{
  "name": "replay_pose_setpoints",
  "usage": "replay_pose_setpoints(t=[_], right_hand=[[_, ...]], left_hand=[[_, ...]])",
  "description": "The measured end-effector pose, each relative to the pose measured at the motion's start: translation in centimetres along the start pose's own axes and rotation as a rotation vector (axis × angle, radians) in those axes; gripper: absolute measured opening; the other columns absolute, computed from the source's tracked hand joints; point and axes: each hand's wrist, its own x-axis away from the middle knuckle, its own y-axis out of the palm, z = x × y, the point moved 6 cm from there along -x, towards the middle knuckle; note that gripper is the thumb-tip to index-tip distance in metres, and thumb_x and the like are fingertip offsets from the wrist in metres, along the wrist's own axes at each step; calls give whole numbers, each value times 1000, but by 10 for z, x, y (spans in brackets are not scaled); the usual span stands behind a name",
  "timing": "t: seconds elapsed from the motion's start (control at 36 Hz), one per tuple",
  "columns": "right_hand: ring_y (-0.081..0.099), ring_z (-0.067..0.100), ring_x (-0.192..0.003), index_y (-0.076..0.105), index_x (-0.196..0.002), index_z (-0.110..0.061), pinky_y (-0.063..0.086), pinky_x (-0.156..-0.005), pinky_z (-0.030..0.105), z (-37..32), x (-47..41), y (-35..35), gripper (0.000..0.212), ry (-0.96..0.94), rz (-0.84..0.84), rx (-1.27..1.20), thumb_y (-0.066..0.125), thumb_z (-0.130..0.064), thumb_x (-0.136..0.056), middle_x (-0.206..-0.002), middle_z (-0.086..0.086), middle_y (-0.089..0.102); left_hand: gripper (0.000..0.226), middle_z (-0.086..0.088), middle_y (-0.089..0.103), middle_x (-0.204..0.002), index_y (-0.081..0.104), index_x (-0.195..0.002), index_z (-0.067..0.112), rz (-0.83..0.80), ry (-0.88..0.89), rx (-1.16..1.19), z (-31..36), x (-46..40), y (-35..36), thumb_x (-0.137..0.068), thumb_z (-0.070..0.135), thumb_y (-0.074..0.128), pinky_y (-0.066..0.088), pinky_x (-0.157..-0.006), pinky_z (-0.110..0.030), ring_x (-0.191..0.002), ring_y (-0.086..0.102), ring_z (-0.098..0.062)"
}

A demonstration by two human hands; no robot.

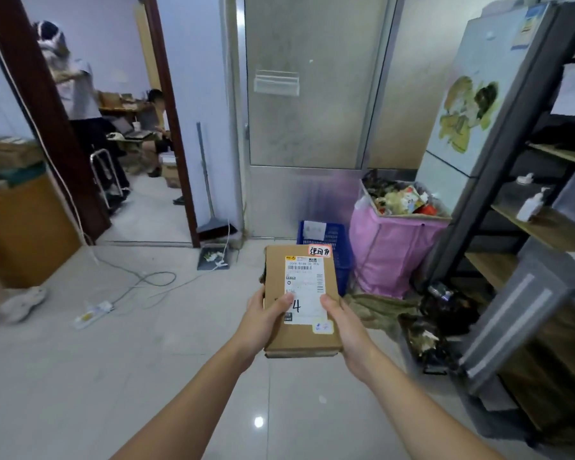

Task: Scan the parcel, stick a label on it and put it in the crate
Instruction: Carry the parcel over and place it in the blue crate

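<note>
I hold a small brown cardboard parcel (301, 336) flat in front of me with both hands. My left hand (263, 322) grips its left edge, thumb on top. My right hand (344, 330) grips the right edge, thumb resting on the white shipping label (304, 287). An orange sticker with handwriting (320, 251) sits at the parcel's far right corner, and a small yellowish sticker (322, 327) sits near its right edge close to me. A blue plastic crate (337, 247) stands on the floor just beyond the parcel, partly hidden by it.
A pink bag full of rubbish (392, 257) stands right of the crate. A dark metal shelf unit (525, 227) fills the right side, with clutter at its foot. Cables and a power strip (93, 313) lie on the tiled floor at left. People stand in the doorway (80, 104) at the back left.
</note>
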Motion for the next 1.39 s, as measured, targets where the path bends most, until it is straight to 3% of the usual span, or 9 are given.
replay_pose_setpoints(t=[0.33,0.5,0.67,0.86,0.97,1.06,1.17,1.28,1.39], right_hand=[[76,11,-104,57,-138,-33,60,-72,19,-15,-150,57,36,9,-63,91,59,-38,-102,-117,-13,78],[75,13,-106,57,-138,-37,58,-88,33,-29,-227,59,39,6,-16,120,60,-44,-100,-119,-11,77],[75,14,-108,58,-134,-41,61,-80,28,-38,-296,47,38,42,-19,83,60,-49,-96,-121,-11,77],[74,16,-110,59,-133,-44,60,-91,38,-42,-397,25,49,58,-28,76,65,-58,-88,-124,-10,76],[75,18,-111,58,-133,-46,58,-97,48,-50,-458,21,54,89,-74,79,67,-65,-83,-124,-9,76],[75,18,-111,57,-132,-46,61,-92,43,-61,-499,23,55,106,-102,97,69,-66,-83,-124,-9,76],[76,16,-107,57,-130,-42,63,-77,27,-74,-548,28,53,106,-114,126,68,-64,-83,-118,-12,77],[76,14,-105,53,-127,-46,62,-75,25,-76,-595,41,55,124,-121,161,68,-69,-79,-114,-17,77],[77,14,-102,48,-137,-39,63,-75,27,-77,-648,61,68,140,-120,189,68,-68,-79,-111,-18,78]], left_hand=[[56,4,73,-128,62,-131,32,27,16,-35,19,-132,-83,-81,55,76,59,-92,-38,-108,75,-16],[60,1,68,-134,61,-134,35,-10,3,-38,29,-213,-101,-80,57,78,56,-101,-44,-114,72,-17],[53,4,68,-133,61,-129,40,-32,-16,-53,33,-291,-101,-81,56,77,57,-99,-40,-114,72,-15],[59,4,69,-132,61,-132,36,-20,-26,-73,34,-389,-99,-79,57,78,57,-100,-43,-112,73,-16],[51,8,75,-123,60,-129,37,0,-50,-72,42,-440,-102,-83,52,77,61,-84,-29,-106,75,-14],[42,16,77,-115,58,-125,38,29,-66,-67,51,-473,-110,-89,47,76,61,-76,-24,-102,76,-13],[42,11,77,-118,59,-131,33,54,-61,-56,61,-515,-124,-92,41,74,58,-88,-32,-105,76,-14],[47,10,77,-120,57,-134,31,56,-83,-54,60,-557,-146,-92,43,74,57,-94,-37,-106,76,-15],[50,11,77,-119,55,-135,32,73,-105,-42,56,-604,-177,-90,45,74,61,-81,-27,-104,76,-14]])
